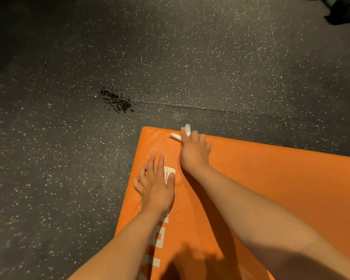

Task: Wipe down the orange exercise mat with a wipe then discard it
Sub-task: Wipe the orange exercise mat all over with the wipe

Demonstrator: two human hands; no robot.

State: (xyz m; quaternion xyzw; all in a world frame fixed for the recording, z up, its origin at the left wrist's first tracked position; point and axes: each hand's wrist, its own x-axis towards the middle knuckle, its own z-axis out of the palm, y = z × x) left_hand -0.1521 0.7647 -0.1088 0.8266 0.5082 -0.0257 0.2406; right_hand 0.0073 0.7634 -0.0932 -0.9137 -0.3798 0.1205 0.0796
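Right hand pressing wipe at far corner of orange exercise mat; left hand bracing.

The right hand [193, 152] was closed over a white wipe [181, 133], pinning it flat near the far edge of the orange exercise mat [271, 178]. The left hand [157, 185] lay released, fingers spread, on the mat's near-left area. The wipe appeared thin, limp and light, best held bunched under the fingers. The mat lay on speckled rubber floor [69, 138] and looked padded, its surface likely slick.
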